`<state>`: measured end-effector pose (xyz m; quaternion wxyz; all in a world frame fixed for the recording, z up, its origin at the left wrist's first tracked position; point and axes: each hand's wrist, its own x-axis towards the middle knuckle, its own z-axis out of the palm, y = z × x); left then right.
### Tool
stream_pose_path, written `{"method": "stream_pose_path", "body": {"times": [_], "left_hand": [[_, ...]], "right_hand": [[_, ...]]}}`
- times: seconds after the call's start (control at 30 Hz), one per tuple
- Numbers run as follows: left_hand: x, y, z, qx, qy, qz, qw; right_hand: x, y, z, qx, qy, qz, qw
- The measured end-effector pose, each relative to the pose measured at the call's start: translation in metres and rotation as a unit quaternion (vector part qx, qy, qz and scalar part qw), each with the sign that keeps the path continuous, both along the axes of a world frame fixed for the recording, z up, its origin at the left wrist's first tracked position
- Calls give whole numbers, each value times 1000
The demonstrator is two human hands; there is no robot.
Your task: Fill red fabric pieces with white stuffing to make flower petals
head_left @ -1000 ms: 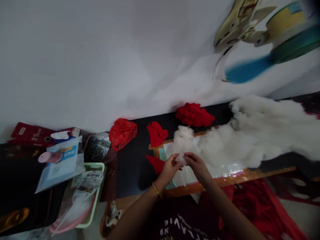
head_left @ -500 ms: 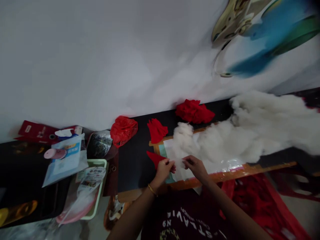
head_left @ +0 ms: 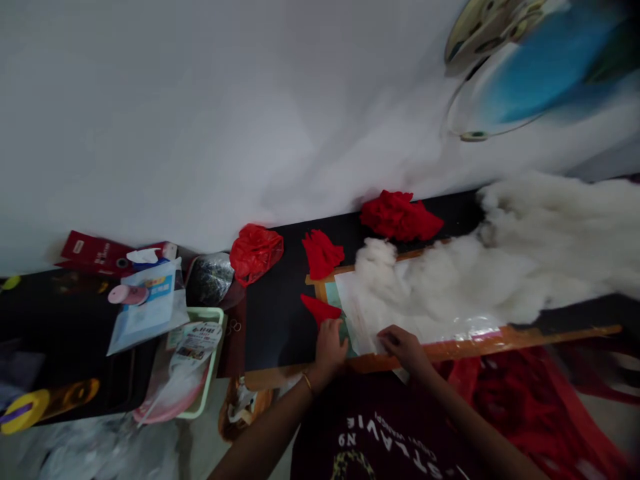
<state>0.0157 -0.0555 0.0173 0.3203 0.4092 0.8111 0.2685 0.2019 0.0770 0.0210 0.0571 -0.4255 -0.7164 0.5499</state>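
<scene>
My left hand [head_left: 330,347] is closed on the lower end of a red pointed fabric piece [head_left: 319,309], whose tip sticks out up and to the left. To its right, my right hand [head_left: 404,348] hovers low at the front of the white sheet [head_left: 356,313], fingers pinched together. Whatever lies between those fingers is too small or hidden to make out. A long heap of white fluffy stuffing [head_left: 450,283] spreads over the sheet and off to the right. A smaller red cloth pile [head_left: 323,255] lies beyond my left hand.
Against the wall sit a larger red cloth pile [head_left: 400,217] and a red plastic bag [head_left: 256,253]. A pale green basket [head_left: 215,360] stands at left, by a dark table with a plastic packet [head_left: 150,300]. Below the right edge hangs red material [head_left: 520,400]. A blue fan [head_left: 540,73] is upper right.
My hands have moved apart, the right hand going right and down from the red piece. The left hand still holds the red piece. The view has shifted slightly.
</scene>
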Motion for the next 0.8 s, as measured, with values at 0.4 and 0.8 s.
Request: {"method": "stream_pose_path", "body": {"times": [0.4,0.8], "left_hand": [[-52,2,-43,-26,220,-61,973],[-28,31,17,166,-70,167,969]], "right_hand": [[-8,-6,7,-124,7,-79,989],[-95,-10,22,45,142,-69,987]]}}
